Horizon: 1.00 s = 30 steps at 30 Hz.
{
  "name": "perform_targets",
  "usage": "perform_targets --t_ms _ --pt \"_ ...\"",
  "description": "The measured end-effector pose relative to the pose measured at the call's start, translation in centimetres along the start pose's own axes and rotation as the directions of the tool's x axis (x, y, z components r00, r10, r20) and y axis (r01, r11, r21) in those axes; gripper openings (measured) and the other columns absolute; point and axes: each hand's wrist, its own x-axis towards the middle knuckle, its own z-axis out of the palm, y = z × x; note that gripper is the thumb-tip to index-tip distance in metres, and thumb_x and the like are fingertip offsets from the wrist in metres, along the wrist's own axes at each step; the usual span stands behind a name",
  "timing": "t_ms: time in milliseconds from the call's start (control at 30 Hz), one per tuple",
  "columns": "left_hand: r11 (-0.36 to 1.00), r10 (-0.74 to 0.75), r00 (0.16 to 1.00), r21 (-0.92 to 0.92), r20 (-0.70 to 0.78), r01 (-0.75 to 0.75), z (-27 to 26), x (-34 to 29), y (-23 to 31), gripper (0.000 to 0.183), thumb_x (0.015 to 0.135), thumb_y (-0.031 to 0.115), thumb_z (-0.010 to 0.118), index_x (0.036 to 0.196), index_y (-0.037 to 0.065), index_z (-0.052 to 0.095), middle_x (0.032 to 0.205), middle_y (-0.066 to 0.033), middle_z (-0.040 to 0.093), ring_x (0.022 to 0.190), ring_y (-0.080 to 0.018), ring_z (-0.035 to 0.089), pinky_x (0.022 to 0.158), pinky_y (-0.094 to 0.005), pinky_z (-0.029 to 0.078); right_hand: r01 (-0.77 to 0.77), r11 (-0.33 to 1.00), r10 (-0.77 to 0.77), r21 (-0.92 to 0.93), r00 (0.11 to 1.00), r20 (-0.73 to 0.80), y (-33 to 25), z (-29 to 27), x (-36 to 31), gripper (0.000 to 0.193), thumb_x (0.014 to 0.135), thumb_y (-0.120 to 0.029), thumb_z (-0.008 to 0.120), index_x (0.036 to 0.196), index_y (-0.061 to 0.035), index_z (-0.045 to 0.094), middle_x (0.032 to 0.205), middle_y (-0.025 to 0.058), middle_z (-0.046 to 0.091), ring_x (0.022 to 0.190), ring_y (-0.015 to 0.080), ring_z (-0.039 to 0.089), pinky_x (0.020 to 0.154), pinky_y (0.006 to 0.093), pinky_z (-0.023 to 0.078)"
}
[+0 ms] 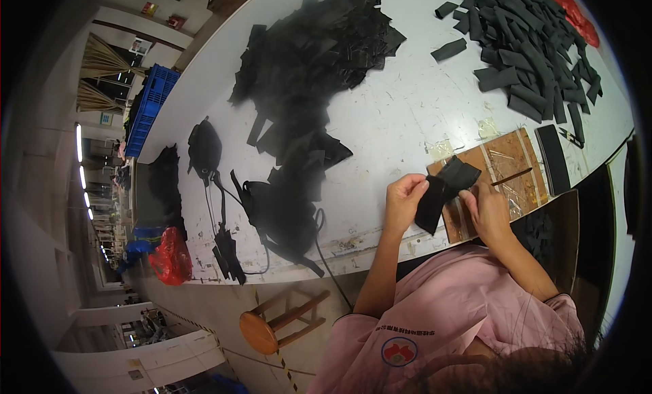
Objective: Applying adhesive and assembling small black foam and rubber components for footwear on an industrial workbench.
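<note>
A folded black fabric piece point(430, 205) is held up at the near edge of the white table, over a brown wooden board point(506, 153). My left hand point(405, 198) pinches its left edge between thumb and fingertips. On the other side, my right hand point(490, 211) has bent fingers, with the thumb against the fabric's lower right edge. Whether this is one folded piece or two layers, I cannot tell. A thin dark stick point(513, 177) crosses the board beside my right fingertips; I cannot tell if those fingers touch it. Clear tape strips run across the board.
Black fabric pieces point(305, 61) are heaped along the table point(387, 122), and rolled dark strips point(523, 54) at far right. Small snips point(572, 137) lie beside a flat black block point(553, 160). Black pouches with cords point(285, 214) rest leftward; a wooden stool point(259, 331) stands on the floor.
</note>
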Motion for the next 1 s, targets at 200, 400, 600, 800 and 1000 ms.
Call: perform_targets --t_ms 200,400,600,800,1000 --pt "0.998 0.063 0.978 0.013 0.199 -0.066 2.6 -1.1 2.8 0.007 0.078 0.002 0.057 0.083 -0.003 0.058 0.075 -0.0016 0.056 0.069 -0.0068 0.049 0.062 -0.0195 0.041 -0.029 0.690 -0.054 0.723 0.994 0.091 -2.0 -1.8 0.4 0.025 0.072 -0.020 0.064 0.075 0.0017 0.052 0.062 0.0087 0.046 0.060 0.0197 0.048 0.054 0.0280 0.038" --pt "0.961 0.256 0.964 0.130 -0.078 -0.245 5.5 -2.0 3.8 0.010 0.080 0.000 0.055 0.089 -0.002 0.056 0.081 -0.0034 0.057 0.071 -0.0063 0.051 0.064 -0.0180 0.041 0.130 0.784 -0.017 0.607 0.982 -0.189 -2.0 -2.7 0.3 0.016 0.069 -0.009 0.065 0.070 0.0027 0.054 0.062 0.0119 0.051 0.055 0.0247 0.050 0.050 0.0310 0.038" --pt "0.999 0.022 0.996 0.034 -0.089 -0.019 7.3 -4.1 6.1 0.020 0.082 0.019 0.055 0.083 -0.001 0.055 0.070 -0.0056 0.056 0.058 -0.0079 0.049 0.054 -0.0195 0.040 0.314 0.879 -0.145 0.359 0.893 -0.425 -0.5 -3.4 -0.1 0.016 0.065 -0.006 0.068 0.065 0.0003 0.053 0.060 0.0106 0.049 0.053 0.0246 0.050 0.047 0.0316 0.040" --pt "0.980 -0.180 0.984 -0.080 0.013 0.181 7.4 -4.1 6.7 0.021 0.081 0.021 0.056 0.078 0.000 0.054 0.067 -0.0045 0.056 0.056 -0.0073 0.049 0.050 -0.0185 0.038 0.464 0.867 -0.354 0.182 0.830 -0.431 -0.2 -3.8 -0.5 0.018 0.056 0.000 0.066 0.064 -0.0019 0.050 0.065 0.0079 0.047 0.060 0.0239 0.049 0.049 0.0311 0.040" --pt "0.974 -0.219 0.974 -0.049 0.060 0.222 7.0 -3.5 6.5 0.015 0.078 0.015 0.058 0.076 0.000 0.055 0.063 -0.0037 0.055 0.050 -0.0070 0.048 0.046 -0.0180 0.037 0.535 0.845 -0.504 -0.020 0.782 -0.366 0.4 -3.5 -0.9 0.021 0.049 -0.004 0.064 0.064 -0.0041 0.048 0.063 0.0075 0.042 0.060 0.0228 0.047 0.049 0.0319 0.040"
